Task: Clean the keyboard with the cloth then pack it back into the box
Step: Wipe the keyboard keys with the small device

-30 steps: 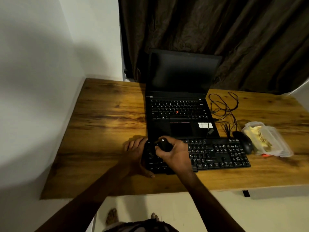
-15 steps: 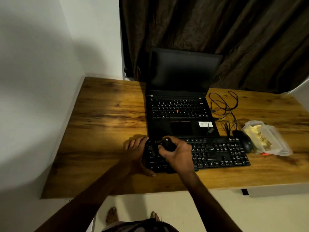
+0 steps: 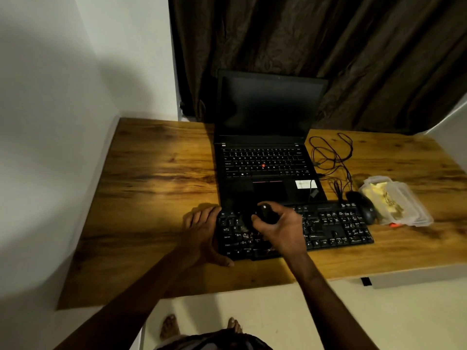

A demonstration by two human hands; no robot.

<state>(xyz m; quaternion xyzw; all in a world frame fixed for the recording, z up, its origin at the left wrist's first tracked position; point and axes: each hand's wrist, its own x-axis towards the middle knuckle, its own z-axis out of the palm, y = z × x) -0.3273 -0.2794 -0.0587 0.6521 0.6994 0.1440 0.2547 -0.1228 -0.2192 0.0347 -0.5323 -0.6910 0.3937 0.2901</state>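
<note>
Keyboard (image 3: 328, 228): black, flat on wooden table (image 3: 156, 178), just in front of open laptop (image 3: 265, 160).
Right hand (image 3: 278, 223): over keyboard's left half, fingers curled round small dark object (image 3: 265, 213); we cannot tell whether cloth.
Left hand (image 3: 202, 231): fingers straight, resting against keyboard's left end.
Mouse (image 3: 361, 205), plastic container (image 3: 404, 205): we log both beside right end.

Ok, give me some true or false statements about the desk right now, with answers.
The laptop is open, its screen dark. True.
The mouse lies left of the keyboard. False: it lies at its right end.
The right hand grips a dark wad over the keyboard. True.
The left hand is lifted off the table. False: it rests on it at the keyboard's left end.
</note>
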